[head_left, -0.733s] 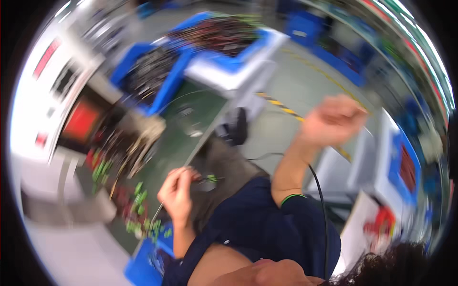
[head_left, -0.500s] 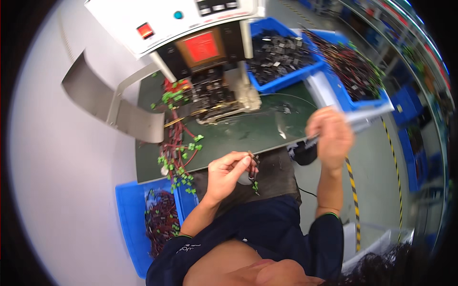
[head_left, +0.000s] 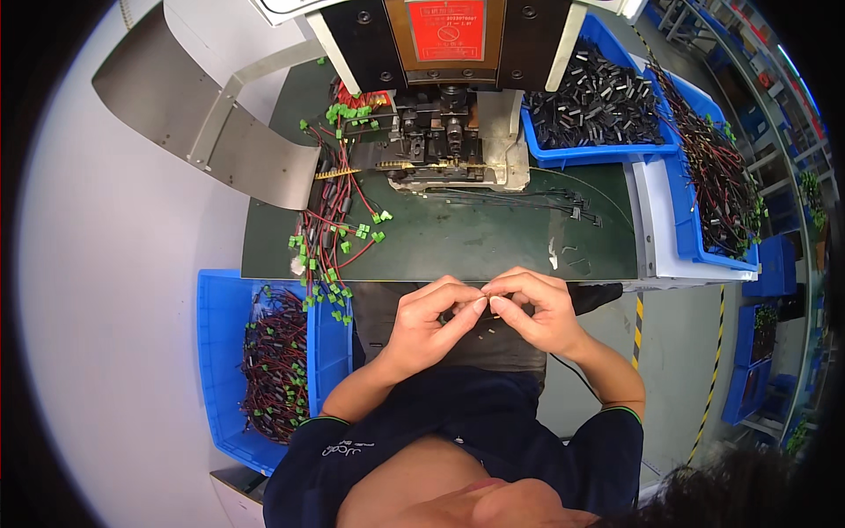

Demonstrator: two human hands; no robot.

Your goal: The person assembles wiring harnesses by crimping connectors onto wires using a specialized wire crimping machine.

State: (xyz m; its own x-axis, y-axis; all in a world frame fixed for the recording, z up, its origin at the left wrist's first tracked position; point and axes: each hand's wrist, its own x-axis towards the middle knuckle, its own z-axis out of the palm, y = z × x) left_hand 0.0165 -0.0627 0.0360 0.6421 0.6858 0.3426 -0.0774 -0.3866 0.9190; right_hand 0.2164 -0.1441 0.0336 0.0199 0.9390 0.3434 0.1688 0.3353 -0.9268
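Observation:
In front of the bench edge my left hand (head_left: 429, 322) and my right hand (head_left: 539, 313) meet, thumbs and forefingers pinched together. The left hand pinches a thin wire lead, mostly hidden by the fingers. What the right fingertips grip is too small and covered to name. Small pale wire tips (head_left: 486, 334) show just below the fingers. Beyond the hands stands a press machine (head_left: 449, 132) with a metal die and a strip of brass terminals (head_left: 339, 173). Red and black wire leads with green connectors (head_left: 339, 233) lie bundled on the bench's left part.
A blue bin (head_left: 330, 370) of wire leads stands at lower left. At back right are a blue bin (head_left: 598, 159) of black plastic housings and another blue bin (head_left: 723, 258) of leads. A curved metal guard (head_left: 202, 132) sticks out left. Black cables (head_left: 563, 204) lie on the green bench (head_left: 440, 242).
My right hand has come in from the right side of the bench to meet my left hand. The head view has shifted, with the machine now higher and farther right in it.

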